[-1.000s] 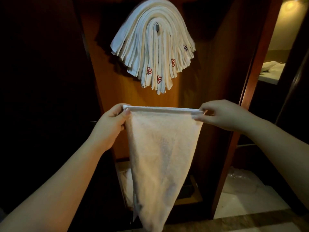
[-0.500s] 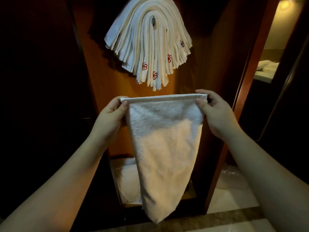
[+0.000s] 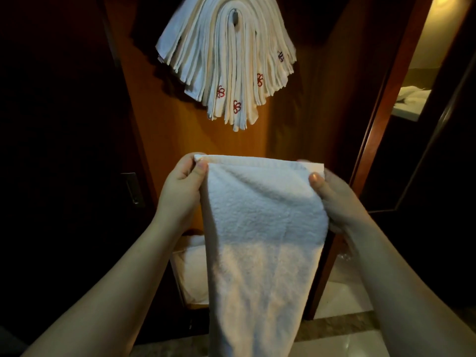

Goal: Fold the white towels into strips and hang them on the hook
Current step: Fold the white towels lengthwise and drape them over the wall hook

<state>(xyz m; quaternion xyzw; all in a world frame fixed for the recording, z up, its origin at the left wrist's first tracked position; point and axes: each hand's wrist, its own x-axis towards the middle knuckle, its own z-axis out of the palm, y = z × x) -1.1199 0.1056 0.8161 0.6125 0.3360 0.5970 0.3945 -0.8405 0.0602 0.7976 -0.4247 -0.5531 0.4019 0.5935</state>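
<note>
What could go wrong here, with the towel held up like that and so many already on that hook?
The white towel is only pinched at its top corners by the left hand and right hand, so a slipped corner could undo the fold or drop it toward the floor. The hook already carries a thick fan of hung towels; squeezing one more on might knock some off.
</note>
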